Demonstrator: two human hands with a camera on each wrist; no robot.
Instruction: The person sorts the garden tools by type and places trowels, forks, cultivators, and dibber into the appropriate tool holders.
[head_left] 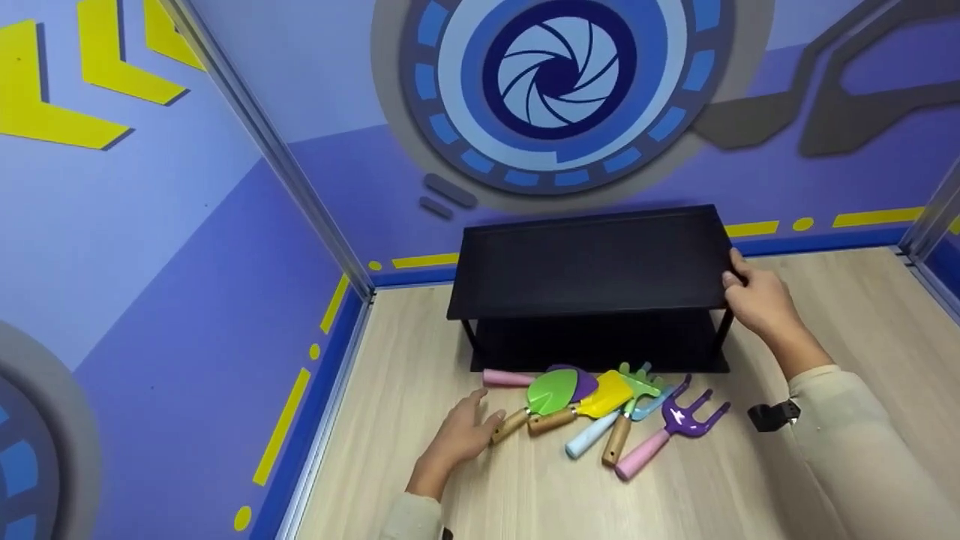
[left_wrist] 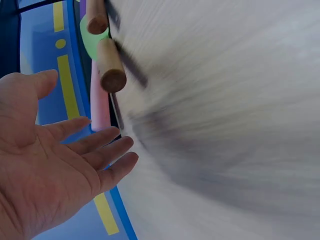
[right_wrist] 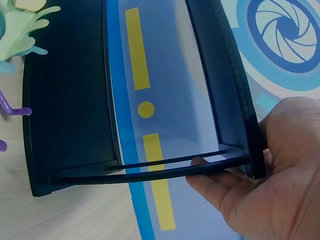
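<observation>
A black two-tier shelf (head_left: 592,262) stands against the back wall. At its right end my right hand (head_left: 761,300) grips the upper tier; in the right wrist view this hand (right_wrist: 280,175) wraps the corner, fingers by the thin side post (right_wrist: 150,176). My left hand (head_left: 461,431) is open beside the pile of garden tools, palm and spread fingers showing in the left wrist view. Nearest to it are a green trowel (head_left: 551,391) with a wooden handle (left_wrist: 111,70) and a pink handle (head_left: 506,378). Nothing lies in the left palm (left_wrist: 50,170).
In front of the shelf lie a yellow spade (head_left: 609,394), a purple trowel (head_left: 585,384), a light green hand fork (head_left: 639,384), a light blue handle (head_left: 591,435) and a purple fork (head_left: 686,421) with a pink handle. Patterned wall panels (head_left: 187,300) enclose the wooden tabletop (head_left: 540,502).
</observation>
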